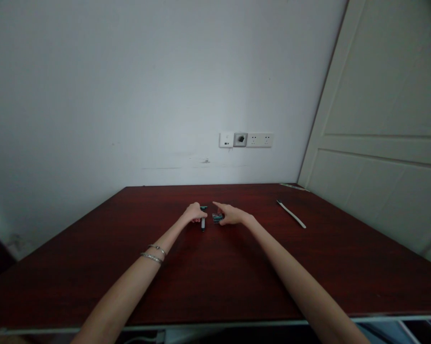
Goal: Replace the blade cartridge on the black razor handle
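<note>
Both my arms reach far out over a dark red wooden table [93,248]. My left hand [194,212], with two bracelets on its wrist, is closed around a small dark pen-like object [203,223] that points down toward me. My right hand [229,215] is beside it, index finger stretched out, the other fingers curled on a small dark teal object [217,218] resting on the table. The two hands are a few centimetres apart. What the small objects are is too small to make out.
A thin white strip [291,213] lies on the table at the right. A row of wall sockets [246,140] sits above the table's far edge. A white door [380,143] stands along the right side.
</note>
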### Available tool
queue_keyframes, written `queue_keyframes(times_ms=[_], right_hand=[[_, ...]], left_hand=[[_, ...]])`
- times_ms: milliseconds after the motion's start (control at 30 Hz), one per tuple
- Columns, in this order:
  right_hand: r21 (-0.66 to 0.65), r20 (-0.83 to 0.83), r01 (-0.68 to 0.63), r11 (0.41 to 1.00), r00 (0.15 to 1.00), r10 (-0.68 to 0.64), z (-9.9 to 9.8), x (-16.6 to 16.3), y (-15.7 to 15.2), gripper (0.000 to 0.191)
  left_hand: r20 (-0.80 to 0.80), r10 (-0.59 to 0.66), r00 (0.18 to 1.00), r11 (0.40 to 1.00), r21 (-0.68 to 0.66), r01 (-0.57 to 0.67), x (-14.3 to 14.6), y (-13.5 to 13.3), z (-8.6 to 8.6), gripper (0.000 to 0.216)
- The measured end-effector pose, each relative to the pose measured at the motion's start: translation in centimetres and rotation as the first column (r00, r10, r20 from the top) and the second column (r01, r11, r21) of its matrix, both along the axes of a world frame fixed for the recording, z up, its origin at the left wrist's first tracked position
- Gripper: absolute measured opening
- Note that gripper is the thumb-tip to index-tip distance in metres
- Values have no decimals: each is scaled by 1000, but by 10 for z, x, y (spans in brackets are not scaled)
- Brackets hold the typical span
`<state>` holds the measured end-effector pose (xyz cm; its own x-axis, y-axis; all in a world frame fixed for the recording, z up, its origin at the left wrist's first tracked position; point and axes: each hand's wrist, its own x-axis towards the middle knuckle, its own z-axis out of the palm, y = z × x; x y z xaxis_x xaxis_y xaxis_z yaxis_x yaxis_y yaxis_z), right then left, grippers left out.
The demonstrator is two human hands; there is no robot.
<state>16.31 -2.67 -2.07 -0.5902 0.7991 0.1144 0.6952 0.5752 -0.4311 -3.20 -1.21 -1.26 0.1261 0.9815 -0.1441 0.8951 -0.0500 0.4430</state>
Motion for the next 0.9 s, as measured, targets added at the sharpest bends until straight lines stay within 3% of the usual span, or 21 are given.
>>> queue_keyframes(times_ms=[233,467,633,767,900], right_hand=[[33,-69,15,999,998,-12,-9,-2,0,92],[38,-148,12,999,989,-6,-16,2,2,95],[124,-208,166,978,968,-138,-9,23,3,76],[198,-170,447,872,892,-419,3,64,-2,50],[291,-60,728,621,662,-747,12,120,-20,40]], left_hand=[[-20,-6,1000,996,84,8,-1,-4,-9,22],[-62,30,998,988,156,-20,4,-17,-3,20],[-40,16,999,976,220,-7,1,-22,-4,33],[28,24,999,965,261,-30,-5,-18,-7,36],[68,68,995,961,264,-83,-8,-13,-10,30]])
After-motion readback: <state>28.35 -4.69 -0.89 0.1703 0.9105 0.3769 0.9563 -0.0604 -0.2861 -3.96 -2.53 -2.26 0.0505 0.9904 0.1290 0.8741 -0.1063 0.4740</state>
